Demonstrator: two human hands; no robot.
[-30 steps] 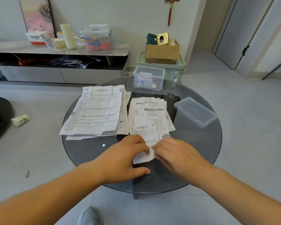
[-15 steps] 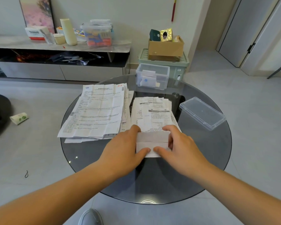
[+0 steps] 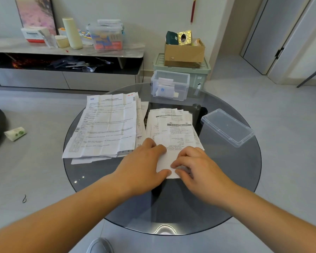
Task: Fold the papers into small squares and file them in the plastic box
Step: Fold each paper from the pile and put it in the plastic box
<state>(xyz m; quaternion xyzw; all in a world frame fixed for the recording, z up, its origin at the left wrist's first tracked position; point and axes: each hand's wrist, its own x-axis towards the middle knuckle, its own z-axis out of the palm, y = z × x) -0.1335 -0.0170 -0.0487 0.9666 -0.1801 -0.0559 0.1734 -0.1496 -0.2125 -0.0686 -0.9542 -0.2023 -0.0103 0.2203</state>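
A white folded paper [image 3: 165, 160] lies at the near end of the right pile of receipts [image 3: 173, 123] on the round glass table [image 3: 219, 181]. My left hand [image 3: 144, 166] presses flat on the paper's left part, fingers straight. My right hand [image 3: 196, 168] has bent fingers, and its fingertips and thumb pinch the paper's near right edge. A bigger pile of printed sheets [image 3: 108, 125] lies to the left. The clear plastic box [image 3: 186, 88] stands open at the table's far edge with a few folded papers [image 3: 164, 89] inside.
The box's clear lid [image 3: 226, 127] rests on the table's right side. Behind the table stand a green crate with a cardboard box [image 3: 183, 52] and a low cabinet [image 3: 66, 52] with containers. A paper roll [image 3: 16, 133] lies on the floor at left.
The paper has been folded shorter and pressed down. My right hand moved from the paper's far edge to its near right edge, and my left hand now lies flat on it.
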